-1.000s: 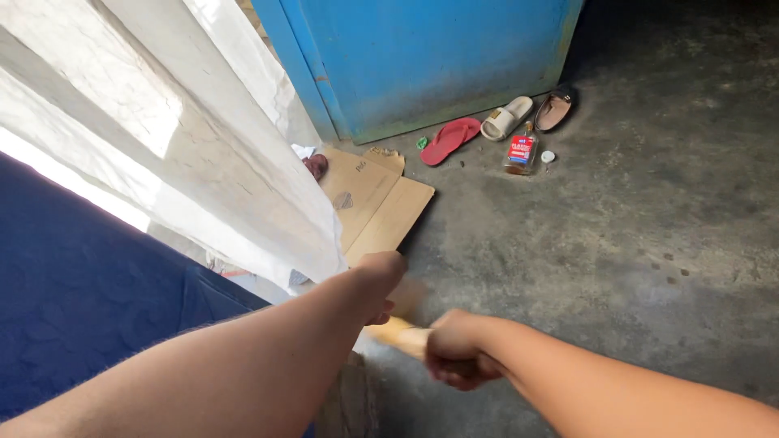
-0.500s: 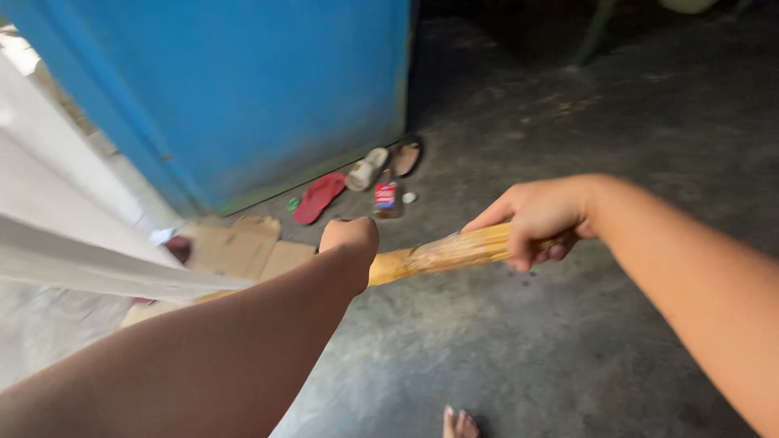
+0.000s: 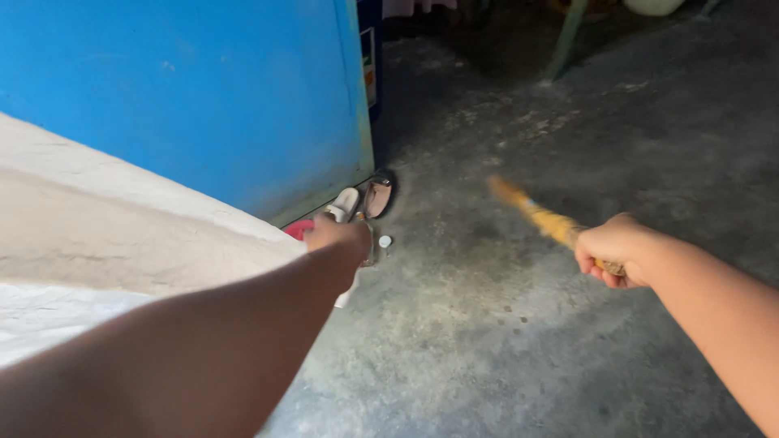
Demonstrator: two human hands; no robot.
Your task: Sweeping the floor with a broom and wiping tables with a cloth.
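Note:
My right hand (image 3: 610,250) is closed around a yellowish stick-like bundle (image 3: 536,214), a broom handle by its look, which points up and left and is blurred by motion. My left hand (image 3: 338,236) is stretched forward with the fingers closed on the edge of a white cloth (image 3: 122,235) that spreads across the left of the view. What the left fingers grip is partly hidden behind the hand.
A blue door or panel (image 3: 187,89) stands at the back left. At its foot lie a white slipper (image 3: 344,203), a brown shoe (image 3: 377,195), a bit of red slipper (image 3: 298,229) and a small white cap (image 3: 385,241). Grey concrete floor (image 3: 503,341) lies ahead.
My right hand has swung the bundle away to the right, so it no longer reaches my left hand. The view has turned right; the cardboard is out of sight and the white cloth covers more.

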